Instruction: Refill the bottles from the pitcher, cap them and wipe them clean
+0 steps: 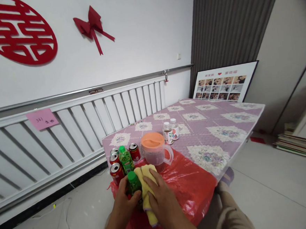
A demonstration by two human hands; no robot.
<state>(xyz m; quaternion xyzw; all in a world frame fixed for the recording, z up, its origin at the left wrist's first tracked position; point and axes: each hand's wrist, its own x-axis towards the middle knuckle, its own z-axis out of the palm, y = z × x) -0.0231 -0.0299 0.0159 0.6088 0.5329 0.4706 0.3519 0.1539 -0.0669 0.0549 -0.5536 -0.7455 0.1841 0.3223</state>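
At the near end of the table, my left hand [124, 198] is closed around a green-capped plastic bottle [133, 180]. My right hand [160, 192] grips a yellow cloth [144, 174] and presses it against the bottle's right side. Much of the bottle's body is hidden by the hands and the cloth. Just beyond stands a second green bottle [126, 160], upright, with red drink cans [116, 173] to its left and another red can [134, 152] to its right. A clear plastic pitcher [154, 157] with an orange lid stands behind the cloth.
Two small white-capped bottles [168, 134] stand beyond the pitcher. A red plastic bag [189, 185] covers the near part of the purple floral tablecloth [195, 116]. A white radiator [77, 123] runs along the wall at left. A photo board [225, 81] leans at the far end.
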